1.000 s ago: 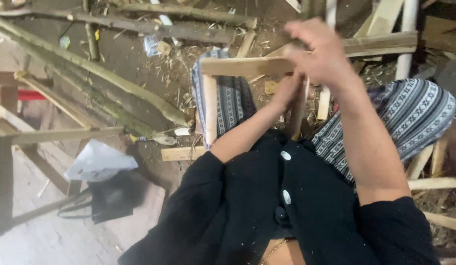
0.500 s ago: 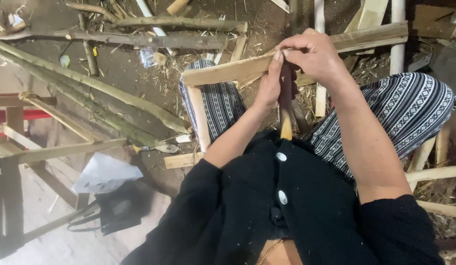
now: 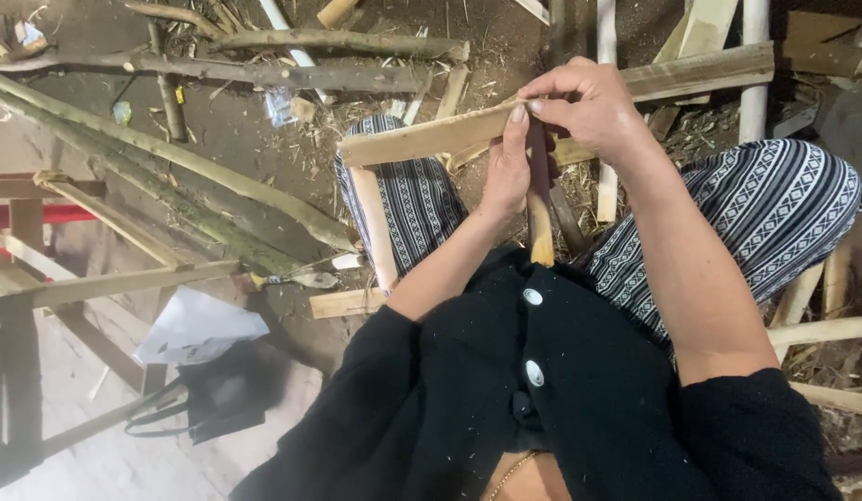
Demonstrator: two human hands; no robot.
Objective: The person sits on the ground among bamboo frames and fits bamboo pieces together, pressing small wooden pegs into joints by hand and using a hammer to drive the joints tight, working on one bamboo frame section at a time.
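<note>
A frame of pale wooden slats rests across my lap, its long top slat (image 3: 422,137) running from left to upper right and a side slat (image 3: 371,232) hanging down over my striped trouser leg. My left hand (image 3: 505,176) is wrapped around an upright tool with a pale wooden handle (image 3: 540,237), thumb pressed against the top slat. Above it, my right hand (image 3: 589,102) curls over the same slat where the tool's dark upper end meets it. That upper end is hidden under my fingers.
Rough branches (image 3: 264,70) and a long pole (image 3: 171,176) lie on the dirt floor at the upper left. More slats (image 3: 125,278) form a frame at the left, beside a white paper (image 3: 199,327) and a black bag (image 3: 218,394). Loose boards (image 3: 821,329) lie at the right.
My right hand has come down from above the frame onto the top slat. The left hand has closed around the upright tool, and the slat now lies tilted.
</note>
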